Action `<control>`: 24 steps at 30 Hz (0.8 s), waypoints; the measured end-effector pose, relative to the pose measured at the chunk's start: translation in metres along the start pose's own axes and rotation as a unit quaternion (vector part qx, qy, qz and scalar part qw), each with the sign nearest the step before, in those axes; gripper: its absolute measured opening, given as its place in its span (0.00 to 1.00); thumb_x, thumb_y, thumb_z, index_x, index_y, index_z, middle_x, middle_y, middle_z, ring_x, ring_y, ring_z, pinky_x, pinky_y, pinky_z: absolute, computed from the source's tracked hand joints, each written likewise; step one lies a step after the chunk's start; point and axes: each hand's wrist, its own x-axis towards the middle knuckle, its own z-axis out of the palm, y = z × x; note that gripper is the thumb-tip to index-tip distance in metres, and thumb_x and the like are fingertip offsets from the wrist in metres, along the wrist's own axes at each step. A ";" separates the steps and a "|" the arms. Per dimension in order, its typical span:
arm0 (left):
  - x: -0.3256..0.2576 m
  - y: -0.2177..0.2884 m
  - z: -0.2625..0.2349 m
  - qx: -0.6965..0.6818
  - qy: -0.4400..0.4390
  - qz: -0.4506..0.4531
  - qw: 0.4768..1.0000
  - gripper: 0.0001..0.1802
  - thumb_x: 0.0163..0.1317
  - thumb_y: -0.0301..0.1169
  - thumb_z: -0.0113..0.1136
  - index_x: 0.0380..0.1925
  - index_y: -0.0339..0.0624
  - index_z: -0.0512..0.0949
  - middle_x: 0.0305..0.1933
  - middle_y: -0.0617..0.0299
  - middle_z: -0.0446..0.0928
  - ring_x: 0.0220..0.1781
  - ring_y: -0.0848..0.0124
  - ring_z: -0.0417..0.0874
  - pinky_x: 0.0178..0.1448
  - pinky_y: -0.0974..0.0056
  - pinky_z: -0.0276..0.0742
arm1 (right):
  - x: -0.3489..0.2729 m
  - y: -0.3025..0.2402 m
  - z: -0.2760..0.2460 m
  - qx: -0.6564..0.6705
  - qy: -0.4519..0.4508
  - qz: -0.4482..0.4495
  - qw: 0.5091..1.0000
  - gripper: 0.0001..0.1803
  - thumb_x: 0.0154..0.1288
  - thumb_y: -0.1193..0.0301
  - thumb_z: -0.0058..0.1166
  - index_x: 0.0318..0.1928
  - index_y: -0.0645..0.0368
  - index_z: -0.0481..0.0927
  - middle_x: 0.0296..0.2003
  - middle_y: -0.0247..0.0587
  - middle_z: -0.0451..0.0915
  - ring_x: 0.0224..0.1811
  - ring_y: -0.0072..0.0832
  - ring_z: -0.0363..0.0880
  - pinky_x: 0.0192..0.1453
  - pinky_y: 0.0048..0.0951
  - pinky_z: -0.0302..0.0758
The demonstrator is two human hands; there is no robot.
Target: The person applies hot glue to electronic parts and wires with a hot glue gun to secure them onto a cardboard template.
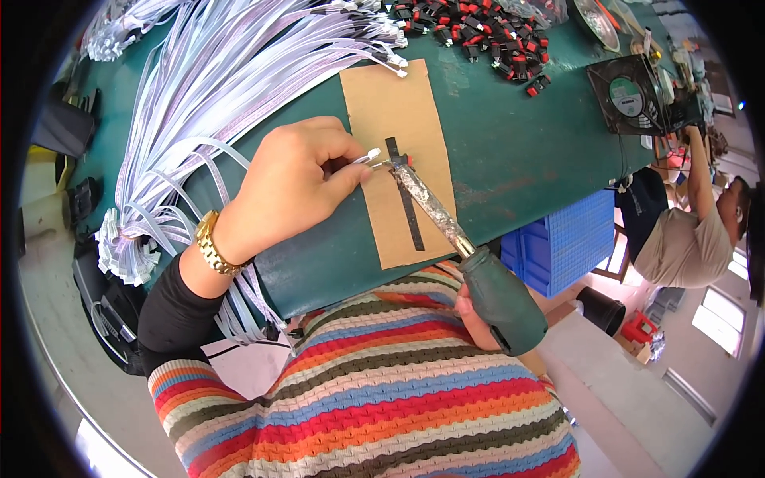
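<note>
My left hand (pixel 295 171) pinches the end of a white flat cable (pixel 368 158) between thumb and forefinger, over a piece of brown cardboard (pixel 390 103). In my right hand (pixel 473 320), mostly hidden behind the handle, is a soldering iron (pixel 502 299) with a dark green grip and a worn metal barrel. Its tip points up and left, close to the cable end. A small black and red switch (pixel 408 160) sits by the tip, partly covered by it. On the cardboard lies a black strip (pixel 411 215), running beneath the barrel.
A large bundle of white flat cables (pixel 215 76) spreads across the green table (pixel 518 151) on the left. Black and red switches (pixel 494 36) lie heaped at the far side. A black fan (pixel 629 95) stands far right, beyond a blue crate (pixel 566 243). Another person (pixel 685 231) sits at right.
</note>
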 end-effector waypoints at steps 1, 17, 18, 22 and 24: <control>0.000 0.000 0.000 0.001 -0.001 0.001 1.000 0.05 0.48 0.25 0.64 0.25 0.35 0.78 0.22 0.58 0.72 0.22 0.65 0.74 0.27 0.64 0.68 | -0.002 0.003 0.003 -0.021 0.012 -0.001 1.000 0.15 0.45 0.63 0.61 0.37 0.50 0.78 0.28 0.40 0.79 0.30 0.42 0.78 0.33 0.37 0.73; 0.000 -0.006 0.000 -0.017 -0.012 0.018 1.000 0.07 0.48 0.22 0.65 0.27 0.33 0.77 0.23 0.63 0.68 0.19 0.77 0.67 0.23 0.71 0.62 | -0.008 0.009 0.007 -0.028 0.049 -0.090 0.994 0.01 0.55 0.77 0.50 0.30 0.61 0.73 0.23 0.40 0.73 0.24 0.35 0.72 0.27 0.32 0.68; 0.000 -0.006 0.000 -0.017 -0.011 0.018 1.000 0.07 0.48 0.22 0.65 0.27 0.33 0.77 0.23 0.63 0.68 0.19 0.77 0.67 0.23 0.71 0.62 | -0.006 0.005 0.005 -0.028 0.049 -0.091 0.994 0.01 0.55 0.77 0.50 0.30 0.61 0.73 0.23 0.40 0.73 0.24 0.35 0.72 0.27 0.32 0.68; -0.001 -0.006 0.000 -0.018 -0.011 0.021 1.000 0.07 0.48 0.22 0.65 0.27 0.33 0.77 0.23 0.63 0.68 0.19 0.77 0.67 0.23 0.71 0.63 | -0.004 -0.002 0.002 -0.063 0.045 -0.080 0.994 0.02 0.55 0.76 0.52 0.30 0.60 0.74 0.23 0.39 0.73 0.24 0.35 0.72 0.26 0.32 0.68; -0.001 -0.007 0.000 -0.019 -0.012 0.020 1.000 0.07 0.48 0.22 0.65 0.26 0.33 0.77 0.23 0.63 0.68 0.19 0.77 0.67 0.23 0.71 0.63 | -0.005 -0.001 0.002 -0.064 0.058 -0.102 0.991 0.02 0.55 0.76 0.52 0.30 0.60 0.74 0.23 0.39 0.73 0.24 0.35 0.72 0.26 0.32 0.68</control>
